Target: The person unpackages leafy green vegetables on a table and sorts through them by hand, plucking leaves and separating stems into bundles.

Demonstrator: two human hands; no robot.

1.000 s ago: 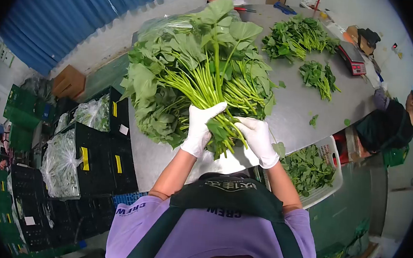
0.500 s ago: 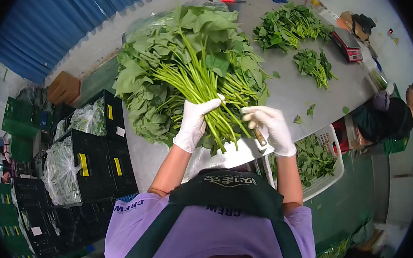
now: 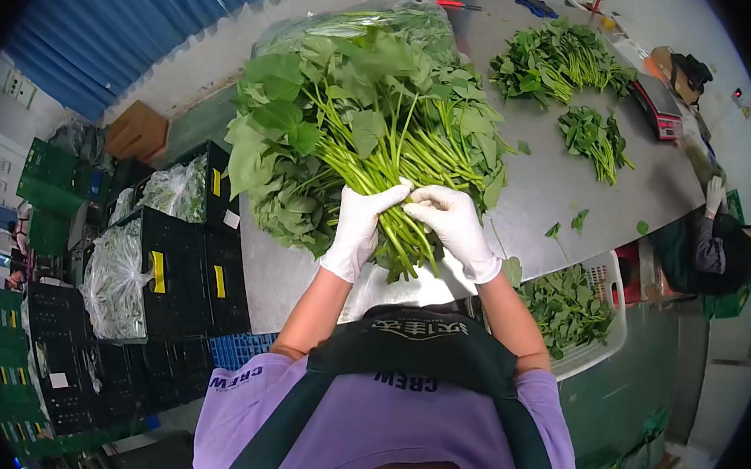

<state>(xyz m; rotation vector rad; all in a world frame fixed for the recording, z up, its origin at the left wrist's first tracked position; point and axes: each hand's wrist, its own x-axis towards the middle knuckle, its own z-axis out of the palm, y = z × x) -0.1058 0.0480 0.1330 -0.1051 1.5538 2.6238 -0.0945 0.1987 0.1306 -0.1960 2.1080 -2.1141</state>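
Note:
My left hand [image 3: 356, 229], in a white glove, is closed around a bunch of leafy greens [image 3: 346, 163] with long pale-green stems. The leaves point away from me and the cut ends hang towards me. At the right side of the same bunch, my gloved right hand [image 3: 455, 226] pinches the stems with thumb and fingers. Its fingertips are partly hidden among the stems. Under and behind the bunch lies a large heap of the same greens [image 3: 263, 151] on the metal table [image 3: 555, 200].
Smaller bunches [image 3: 565, 64] and a red scale [image 3: 659, 107] stand at the back right. A white basket [image 3: 620, 320] of greens is at my right. Black crates [image 3: 187, 277] with bagged greens are stacked at the left. A co-worker [image 3: 719, 244] is at the far right.
My right hand has moved left from beside the bunch onto its stems. The brown-handled tool seen by that hand before no longer shows. My left hand keeps its hold.

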